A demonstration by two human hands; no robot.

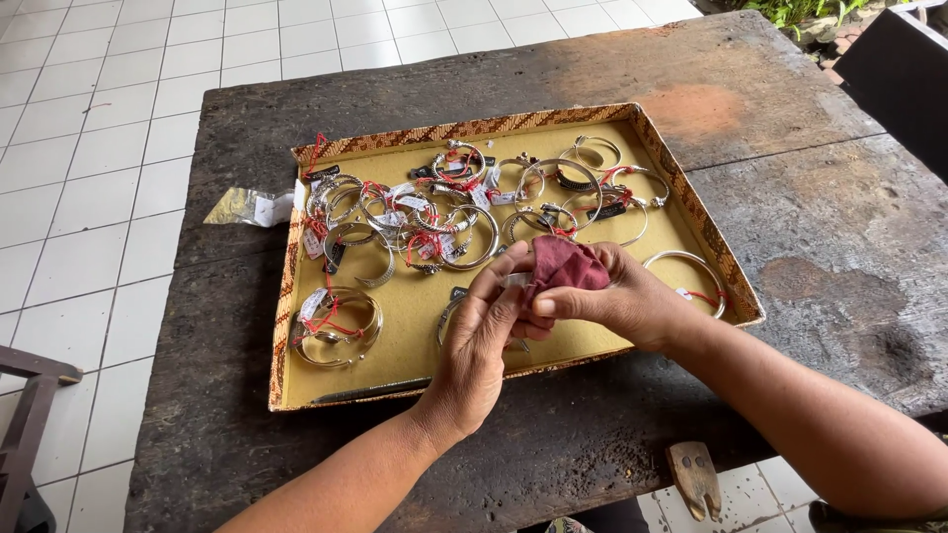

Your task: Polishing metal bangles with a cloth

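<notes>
My right hand (622,301) pinches a dark red cloth (565,264) over the near middle of a flat yellow tray (415,365) with a patterned rim. My left hand (479,341) meets it from below, fingers curled against the cloth; a small white tag (513,280) shows between its fingertips. What the cloth wraps is hidden. Several silver bangles with red strings and white tags (434,212) lie heaped in the far half of the tray. A single bangle (331,326) lies at the tray's left, another bangle (691,271) just right of my right hand.
The tray sits on a dark weathered wooden table (790,227). A small clear plastic bag (247,207) lies on the table left of the tray. White floor tiles (89,148) lie beyond. A wooden piece (694,479) shows below the table's near edge.
</notes>
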